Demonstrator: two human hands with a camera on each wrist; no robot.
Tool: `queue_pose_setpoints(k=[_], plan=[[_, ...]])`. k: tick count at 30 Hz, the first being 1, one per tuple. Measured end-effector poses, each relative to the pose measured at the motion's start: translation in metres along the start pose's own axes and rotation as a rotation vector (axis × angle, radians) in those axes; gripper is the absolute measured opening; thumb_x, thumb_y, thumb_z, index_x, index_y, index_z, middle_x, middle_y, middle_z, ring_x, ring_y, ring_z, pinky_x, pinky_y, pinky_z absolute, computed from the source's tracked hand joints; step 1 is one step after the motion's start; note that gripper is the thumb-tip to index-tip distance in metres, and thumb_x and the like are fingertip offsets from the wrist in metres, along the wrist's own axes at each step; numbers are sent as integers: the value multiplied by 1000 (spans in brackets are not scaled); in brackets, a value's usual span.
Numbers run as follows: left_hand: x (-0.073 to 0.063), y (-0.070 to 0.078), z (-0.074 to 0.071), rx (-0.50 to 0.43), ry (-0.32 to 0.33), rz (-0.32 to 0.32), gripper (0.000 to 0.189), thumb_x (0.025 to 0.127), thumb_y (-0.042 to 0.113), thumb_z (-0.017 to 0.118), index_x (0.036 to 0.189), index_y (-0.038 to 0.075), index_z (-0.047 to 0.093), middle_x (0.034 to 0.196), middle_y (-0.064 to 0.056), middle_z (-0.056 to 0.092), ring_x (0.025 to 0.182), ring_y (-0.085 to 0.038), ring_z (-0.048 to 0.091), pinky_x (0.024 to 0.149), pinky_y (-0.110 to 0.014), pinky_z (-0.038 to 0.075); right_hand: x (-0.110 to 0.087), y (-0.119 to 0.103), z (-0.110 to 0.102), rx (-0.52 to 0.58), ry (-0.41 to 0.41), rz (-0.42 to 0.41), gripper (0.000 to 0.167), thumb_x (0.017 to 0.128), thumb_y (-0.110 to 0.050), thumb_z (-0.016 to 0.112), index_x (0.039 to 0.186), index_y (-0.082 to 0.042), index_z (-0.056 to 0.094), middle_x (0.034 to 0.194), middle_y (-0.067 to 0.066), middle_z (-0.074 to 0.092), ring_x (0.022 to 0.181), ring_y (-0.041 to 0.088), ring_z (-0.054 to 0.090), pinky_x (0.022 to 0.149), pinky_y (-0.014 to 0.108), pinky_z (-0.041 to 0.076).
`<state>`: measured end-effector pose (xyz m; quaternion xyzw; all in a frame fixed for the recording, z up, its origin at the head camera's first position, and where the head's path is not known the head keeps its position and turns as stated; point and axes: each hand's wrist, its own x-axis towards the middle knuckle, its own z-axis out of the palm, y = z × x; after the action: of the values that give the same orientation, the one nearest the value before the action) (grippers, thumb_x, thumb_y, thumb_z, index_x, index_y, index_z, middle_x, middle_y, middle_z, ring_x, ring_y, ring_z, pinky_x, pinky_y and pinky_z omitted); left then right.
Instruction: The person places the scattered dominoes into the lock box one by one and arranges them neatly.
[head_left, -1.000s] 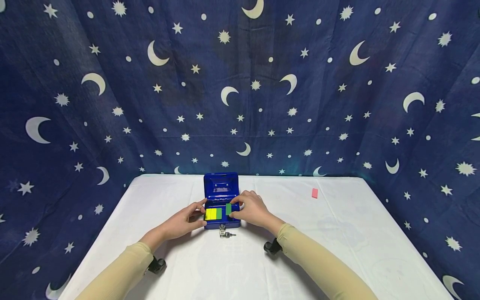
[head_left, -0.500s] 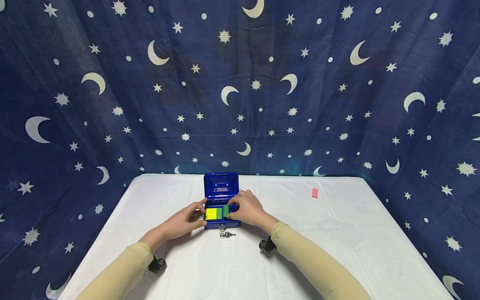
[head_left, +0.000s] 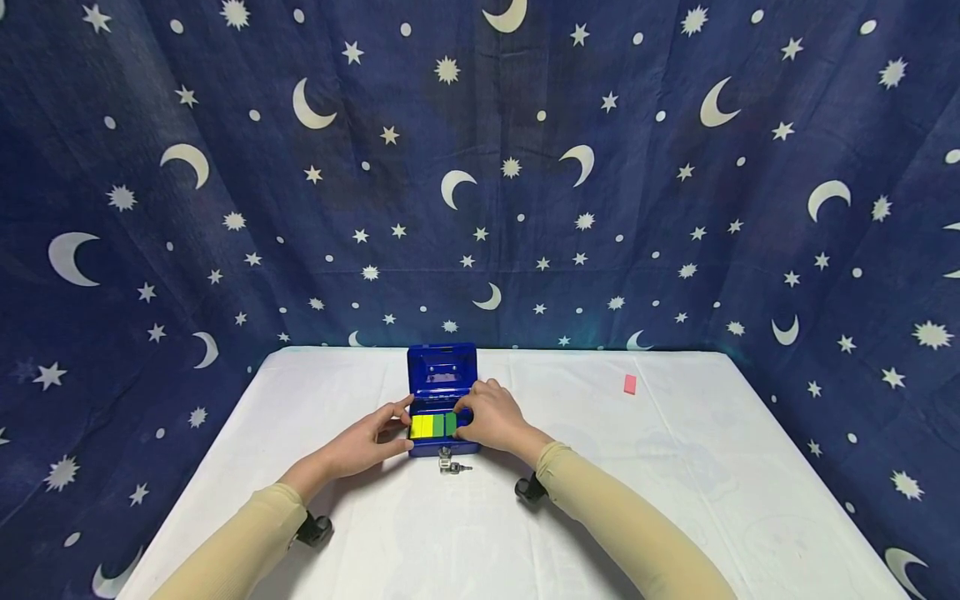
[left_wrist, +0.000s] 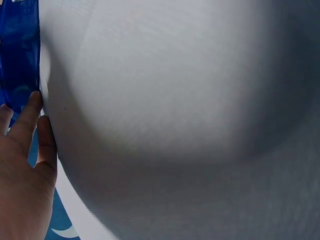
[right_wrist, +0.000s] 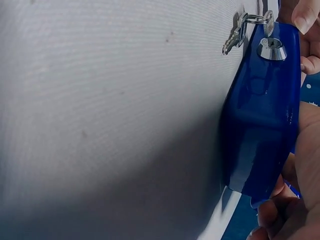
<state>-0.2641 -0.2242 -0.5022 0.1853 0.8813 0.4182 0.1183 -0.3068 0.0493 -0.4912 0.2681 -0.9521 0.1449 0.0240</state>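
A small blue metal cash box (head_left: 442, 360) stands on the table with its lid raised. My left hand (head_left: 363, 443) grips the box's left end, thumb at the front corner and a fingertip toward the back; its fingers also show against the blue wall in the left wrist view. Inside, two yellow blocks (head_left: 422, 427) and a green block (head_left: 438, 426) lie side by side. A second green block (head_left: 451, 424) is pinched by my right hand (head_left: 495, 417), right beside that row. Keys (right_wrist: 242, 30) hang from the lock (right_wrist: 272, 50) on the front wall.
A pink block (head_left: 630, 384) lies toward the back right of the white-covered table (head_left: 465, 542). Behind the table hangs a dark blue curtain (head_left: 510, 208) with moons and stars. Black wrist cameras sit under both sleeves.
My right hand has moved left with its green block, bringing it up close beside the other green block. The left hand keeps its hold on the cash box.
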Motion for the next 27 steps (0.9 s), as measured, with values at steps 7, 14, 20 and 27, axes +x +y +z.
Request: queue_pose_setpoints(k=[7, 14, 20, 27], plan=[[0, 0, 0, -4, -2, -1, 38, 96, 39, 71, 119, 17, 51, 166, 4, 25, 140, -27, 47, 118, -48, 34, 1, -3, -1, -34, -18, 5, 38, 80, -44, 83, 110, -23, 78, 90, -8, 51, 86, 16, 40, 75, 30, 39], [0, -1, 0, -17, -5, 9, 39, 95, 39, 72, 118, 17, 51, 166, 4, 24, 140, -27, 47, 117, -45, 36, 2, -5, -2, -67, -28, 8, 35, 81, -42, 83, 110, -23, 78, 91, -8, 52, 88, 16, 41, 76, 31, 40], [0, -1, 0, -22, -10, 11, 38, 96, 38, 72, 118, 17, 50, 167, 5, 23, 140, -25, 47, 116, -43, 37, 3, -6, -2, -72, -27, 1, 36, 81, -44, 83, 109, -23, 78, 91, -8, 53, 87, 16, 41, 75, 31, 40], [0, -1, 0, -30, -12, 26, 37, 97, 36, 71, 119, 16, 50, 167, 3, 23, 140, -26, 47, 116, -43, 37, 3, -7, -1, -78, -31, 0, 37, 81, -45, 82, 111, -24, 78, 89, -8, 51, 86, 16, 41, 74, 30, 39]])
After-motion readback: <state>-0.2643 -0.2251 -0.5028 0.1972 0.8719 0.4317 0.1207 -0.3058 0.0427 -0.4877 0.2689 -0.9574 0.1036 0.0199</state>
